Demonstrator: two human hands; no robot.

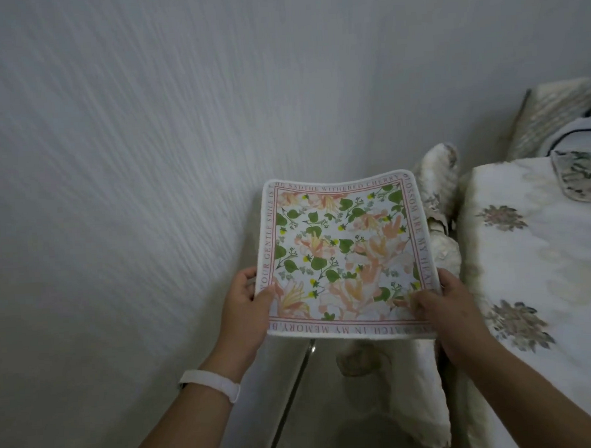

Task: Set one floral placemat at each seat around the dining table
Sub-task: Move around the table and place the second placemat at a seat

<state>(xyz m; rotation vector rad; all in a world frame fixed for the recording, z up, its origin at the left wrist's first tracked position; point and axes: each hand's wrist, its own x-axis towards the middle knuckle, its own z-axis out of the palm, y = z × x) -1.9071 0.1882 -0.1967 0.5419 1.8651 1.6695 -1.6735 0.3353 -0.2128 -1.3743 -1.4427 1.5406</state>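
Observation:
A square floral placemat [343,252], white-edged with a pink lettered border and peach flowers with green leaves, hangs in the air in front of me, held flat and slightly bowed. My left hand [247,305] grips its near left corner, thumb on top. My right hand [442,305] pinches its near right corner, fingers on the printed face. A white band sits on my left wrist. The dining table is out of sight.
A pale textured wall [113,165] fills the left and top. At right is a white cloth-covered surface [535,262] with grey flower motifs and cushions [555,114] behind it. A draped cloth [440,195] and a thin metal strip on the floor [295,378] lie below the mat.

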